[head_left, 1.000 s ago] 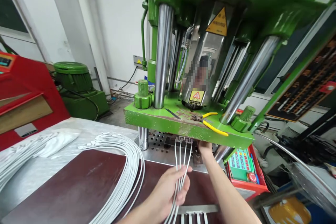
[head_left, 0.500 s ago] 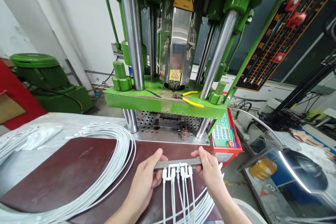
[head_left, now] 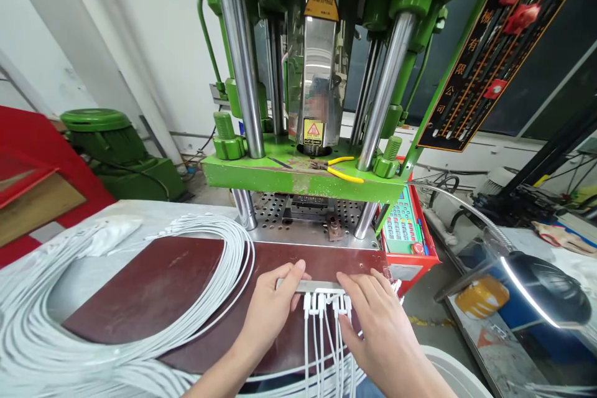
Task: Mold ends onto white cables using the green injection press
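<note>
A grey metal bar (head_left: 305, 286) is held level over the brown board, with a row of white moulded cable connectors (head_left: 321, 303) along its near edge. Several white cables (head_left: 321, 348) hang down from these connectors. My left hand (head_left: 275, 295) is closed on the bar's left end, thumb on top. My right hand (head_left: 373, 311) covers the bar's right end; its fingers reach over the top and its thumb lies below, so the right-hand connectors sit between them. The exact contact under the right fingers is hidden.
A green press (head_left: 303, 177) stands ahead, with yellow-handled pliers (head_left: 342, 171) on its plate. Coiled white cables (head_left: 233, 261) lie on the brown board (head_left: 153, 286) to the left. A red control box (head_left: 420, 255) and a lamp (head_left: 545, 292) are at right.
My right thumb has left the bar's top and dropped below, beside the connectors, while the right fingers now lie over the bar. The left hand still grips its end. The view has shifted slightly.
</note>
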Motion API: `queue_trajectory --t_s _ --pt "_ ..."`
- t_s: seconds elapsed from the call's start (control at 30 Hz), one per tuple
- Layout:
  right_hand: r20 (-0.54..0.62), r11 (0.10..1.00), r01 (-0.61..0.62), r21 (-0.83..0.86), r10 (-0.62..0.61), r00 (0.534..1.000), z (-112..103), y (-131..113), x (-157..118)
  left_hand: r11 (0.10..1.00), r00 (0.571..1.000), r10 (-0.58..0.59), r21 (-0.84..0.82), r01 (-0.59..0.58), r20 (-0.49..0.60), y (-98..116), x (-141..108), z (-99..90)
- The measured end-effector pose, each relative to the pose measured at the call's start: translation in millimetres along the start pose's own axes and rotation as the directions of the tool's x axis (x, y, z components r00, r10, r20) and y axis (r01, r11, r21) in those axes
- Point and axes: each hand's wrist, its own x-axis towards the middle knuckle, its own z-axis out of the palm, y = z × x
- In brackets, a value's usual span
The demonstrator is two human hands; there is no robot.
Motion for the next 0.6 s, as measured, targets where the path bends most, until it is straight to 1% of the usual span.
queue_trajectory --t_s 0.1,0.17,0.23,0.3,0.33,0.4,0.5,0.6 --pt "-0.066 0.999 0.027 -0.042 -0.03 0.997 5.8 1.1 -1.2 0.999 1.0 0.01 0.035 -0.011 0.021 0.1 -0.4 -0.5" --pt "-0.085 0.999 0.017 -0.033 -0.02 0.996 6.0 3.5 -2.1 1.0 1.0 -0.004 0.029 0.003 0.028 -1.0 -0.5 -0.8" --pt "-0.044 0.998 -0.06 0.007 0.06 0.997 3.1 6.1 -2.3 1.0 0.999 -0.019 0.017 0.018 0.033 -2.6 -0.7 -1.0" --pt "0.042 0.989 -0.143 0.043 0.141 0.989 -2.7 7.5 -1.7 0.999 0.999 -0.03 0.015 0.03 0.038 -3.8 -1.0 -0.9" --pt "0.082 0.986 -0.156 0.058 0.151 0.985 -6.2 7.2 -1.1 0.999 0.999 -0.036 0.018 0.035 0.04 -4.0 -1.0 -0.6" --pt "0.118 0.99 -0.114 0.084 0.103 0.988 -12.8 3.7 0.9 0.998 0.998 -0.051 0.023 0.05 0.04 -3.5 -0.8 0.7" --pt "0.053 0.996 -0.031 0.089 0.026 0.998 -16.6 -8.0 5.3 0.997 0.996 -0.079 0.024 0.078 0.034 -1.1 -0.4 4.8" --pt "-0.011 1.0 0.002 0.006 -0.002 1.0 -9.3 -22.4 9.5 0.995 0.994 -0.095 0.034 0.094 0.045 0.5 -0.7 9.3"
